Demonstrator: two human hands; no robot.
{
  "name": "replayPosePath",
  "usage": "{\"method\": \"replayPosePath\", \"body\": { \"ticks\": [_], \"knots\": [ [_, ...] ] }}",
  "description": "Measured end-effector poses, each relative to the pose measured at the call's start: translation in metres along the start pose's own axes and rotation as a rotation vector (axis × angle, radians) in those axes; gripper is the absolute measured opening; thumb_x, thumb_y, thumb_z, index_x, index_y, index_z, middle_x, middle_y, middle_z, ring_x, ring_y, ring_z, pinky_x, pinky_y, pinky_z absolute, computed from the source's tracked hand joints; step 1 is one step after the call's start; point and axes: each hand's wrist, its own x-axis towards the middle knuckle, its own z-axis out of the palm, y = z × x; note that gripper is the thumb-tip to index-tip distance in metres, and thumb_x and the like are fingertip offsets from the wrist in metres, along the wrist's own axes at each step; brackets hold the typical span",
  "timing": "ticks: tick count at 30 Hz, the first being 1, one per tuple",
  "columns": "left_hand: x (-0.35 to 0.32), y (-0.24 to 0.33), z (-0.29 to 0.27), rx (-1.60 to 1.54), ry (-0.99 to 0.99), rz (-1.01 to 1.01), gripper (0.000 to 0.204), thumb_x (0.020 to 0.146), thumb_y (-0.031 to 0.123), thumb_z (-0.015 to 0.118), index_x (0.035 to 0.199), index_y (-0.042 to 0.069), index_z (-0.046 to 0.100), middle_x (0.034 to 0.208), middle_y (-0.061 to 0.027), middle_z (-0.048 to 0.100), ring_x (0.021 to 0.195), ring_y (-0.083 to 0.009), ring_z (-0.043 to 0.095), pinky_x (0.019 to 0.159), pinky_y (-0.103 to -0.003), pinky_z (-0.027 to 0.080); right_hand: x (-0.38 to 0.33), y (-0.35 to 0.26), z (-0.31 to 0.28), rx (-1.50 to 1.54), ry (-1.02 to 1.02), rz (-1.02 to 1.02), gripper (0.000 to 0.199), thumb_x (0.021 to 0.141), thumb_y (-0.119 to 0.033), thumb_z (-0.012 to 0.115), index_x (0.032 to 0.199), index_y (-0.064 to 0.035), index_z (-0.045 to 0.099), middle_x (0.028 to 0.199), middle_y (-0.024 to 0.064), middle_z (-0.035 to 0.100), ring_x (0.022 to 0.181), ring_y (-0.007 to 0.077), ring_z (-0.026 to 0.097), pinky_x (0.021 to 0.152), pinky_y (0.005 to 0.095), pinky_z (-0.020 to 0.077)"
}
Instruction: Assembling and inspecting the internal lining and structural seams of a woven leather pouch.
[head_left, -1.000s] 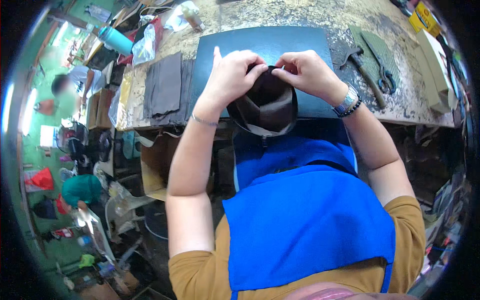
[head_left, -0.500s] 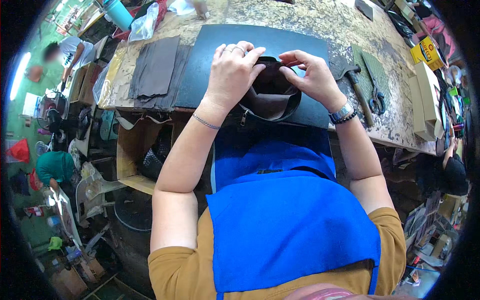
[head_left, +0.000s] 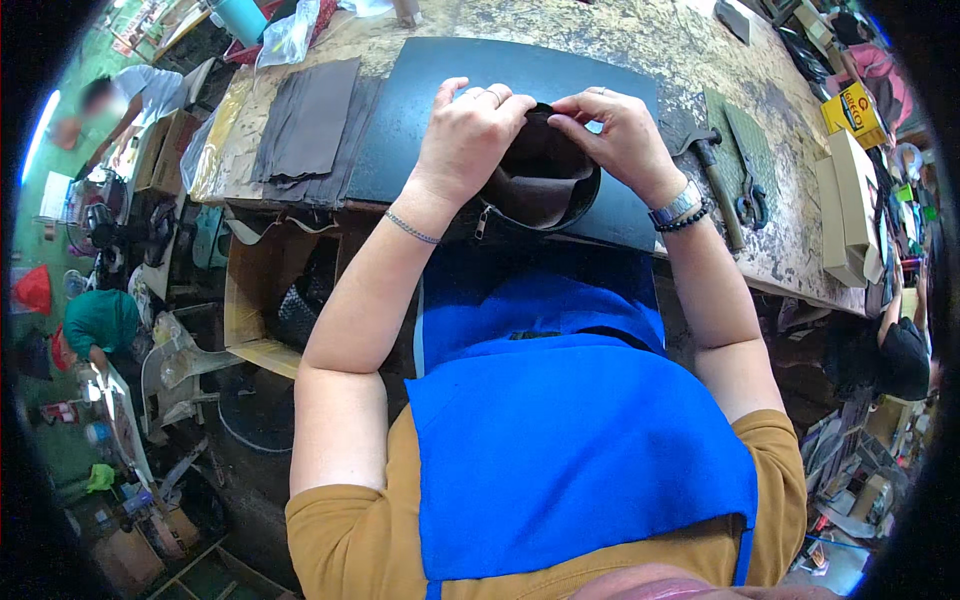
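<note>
A dark zippered pouch (head_left: 540,205) rests at the near edge of the black board (head_left: 425,85), its mouth toward me and its brown inside showing. A metal zipper pull (head_left: 482,224) hangs at its near left. My left hand (head_left: 468,135) pinches the far rim of the pouch between thumb and forefinger, little finger raised. Right beside it, my right hand (head_left: 620,140) grips the same rim, fingers curled over the far side. The two sets of fingertips almost meet there. What lies behind the rim is hidden.
Dark leather sheets (head_left: 312,115) lie stacked left of the board. On the right are a hammer (head_left: 718,185) and scissors (head_left: 748,190), then a long cream box (head_left: 848,205) and a yellow box (head_left: 855,112). An open carton (head_left: 250,290) sits under the table. Other people work at both sides.
My hands have drawn closer together along the pouch's far rim. The right fingers, spread before, now close on the edge. The pouch stays in place.
</note>
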Motion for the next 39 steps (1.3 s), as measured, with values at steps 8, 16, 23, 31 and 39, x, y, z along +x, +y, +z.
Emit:
{"method": "replayPosePath", "body": {
  "ticks": [8, 16, 23, 31, 39],
  "knots": [
    [0.007, 0.011, -0.004, -0.238, -0.106, -0.186, 0.011, 0.079, 0.02, 0.068, 0.087, 0.013, 0.069, 0.083, -0.0019, 0.063, 0.081, -0.02, 0.062, 0.081, -0.037, 0.043, 0.001, 0.001, 0.001, 0.004, -0.009, 0.029, 0.018, 0.081, -0.019, 0.071, 0.093, -0.0053, 0.07, 0.085, 0.0125, 0.067, 0.074, 0.0258, 0.065, 0.067, 0.0323, 0.0527],
    [0.011, 0.017, -0.009, -0.15, -0.085, -0.191, 0.013, 0.08, 0.027, 0.067, 0.081, 0.014, 0.069, 0.082, -0.0015, 0.064, 0.089, -0.0199, 0.06, 0.081, -0.039, 0.036, 0.002, 0.003, -0.001, 0.005, -0.023, 0.038, 0.017, 0.082, -0.019, 0.07, 0.094, -0.0069, 0.071, 0.085, 0.0124, 0.067, 0.075, 0.0264, 0.065, 0.068, 0.0331, 0.0526],
    [0.007, 0.015, -0.002, -0.307, -0.051, -0.27, 0.016, 0.083, 0.028, 0.067, 0.084, 0.012, 0.069, 0.088, -0.0017, 0.067, 0.092, -0.019, 0.061, 0.086, -0.039, 0.036, 0.001, 0.005, -0.002, -0.064, -0.02, -0.052, 0.015, 0.082, -0.016, 0.07, 0.093, -0.0066, 0.071, 0.083, 0.0129, 0.067, 0.077, 0.0286, 0.065, 0.068, 0.0334, 0.0517],
    [0.009, 0.003, 0.001, -0.545, -0.238, -0.551, 0.026, 0.083, 0.028, 0.07, 0.094, 0.005, 0.072, 0.083, -0.0095, 0.071, 0.07, -0.0167, 0.067, 0.068, -0.028, 0.053, 0.005, 0.011, 0.0, 0.119, -0.072, 0.041, 0.014, 0.083, -0.016, 0.068, 0.092, -0.0056, 0.07, 0.077, 0.011, 0.066, 0.067, 0.0197, 0.062, 0.063, 0.031, 0.0497],
    [0.009, 0.008, 0.001, -0.558, -0.212, -0.541, 0.026, 0.084, 0.029, 0.07, 0.093, 0.004, 0.072, 0.079, -0.0103, 0.071, 0.066, -0.0152, 0.066, 0.065, -0.028, 0.052, 0.012, 0.016, -0.001, 0.208, -0.202, 0.201, 0.024, 0.084, -0.025, 0.069, 0.094, -0.0037, 0.069, 0.078, 0.0101, 0.068, 0.071, 0.0138, 0.062, 0.066, 0.0292, 0.0497]
  ]
}}
